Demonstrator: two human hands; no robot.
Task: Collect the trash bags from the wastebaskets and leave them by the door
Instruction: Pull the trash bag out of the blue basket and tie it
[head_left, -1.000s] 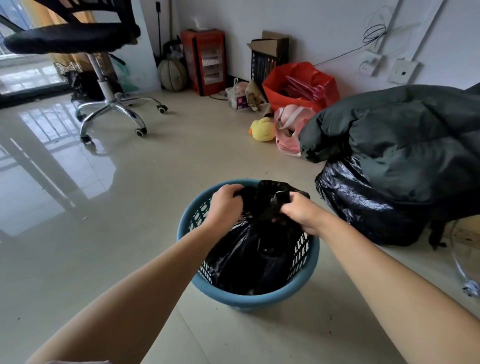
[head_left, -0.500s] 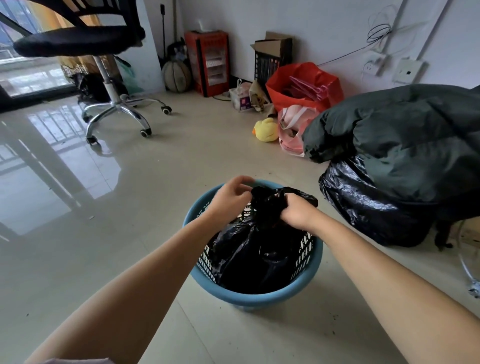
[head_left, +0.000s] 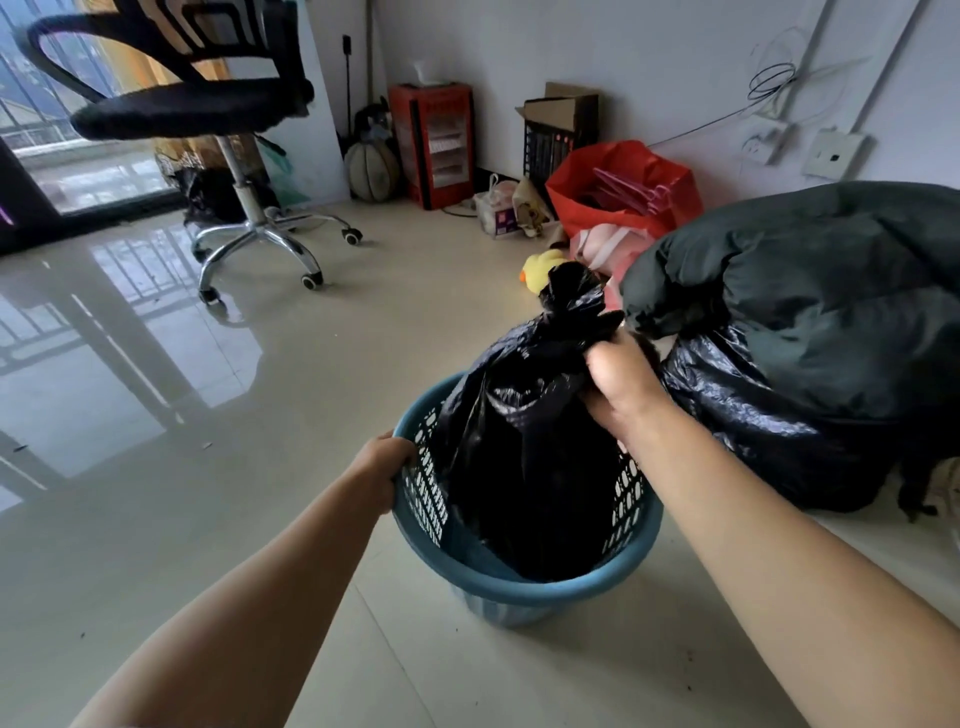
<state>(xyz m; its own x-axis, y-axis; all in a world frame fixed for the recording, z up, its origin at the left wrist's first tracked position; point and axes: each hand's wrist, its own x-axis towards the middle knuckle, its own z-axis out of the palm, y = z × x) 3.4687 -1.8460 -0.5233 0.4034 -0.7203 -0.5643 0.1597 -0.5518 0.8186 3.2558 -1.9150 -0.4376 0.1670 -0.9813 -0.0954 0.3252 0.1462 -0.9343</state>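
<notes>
A black trash bag, its neck gathered into a knot, stands tall out of a blue perforated wastebasket on the tiled floor. My right hand is closed around the bag's neck just below the knot, holding it up. The lower part of the bag is still inside the basket. My left hand grips the basket's left rim.
A large black bag with a dark padded jacket over it sits close on the right. A red bag, a yellow duck toy and boxes line the far wall. An office chair stands at the back left.
Both hands were working at the bag's top inside the basket. Now the right hand has raised the bag by its neck and the left hand has moved to the basket's rim.
</notes>
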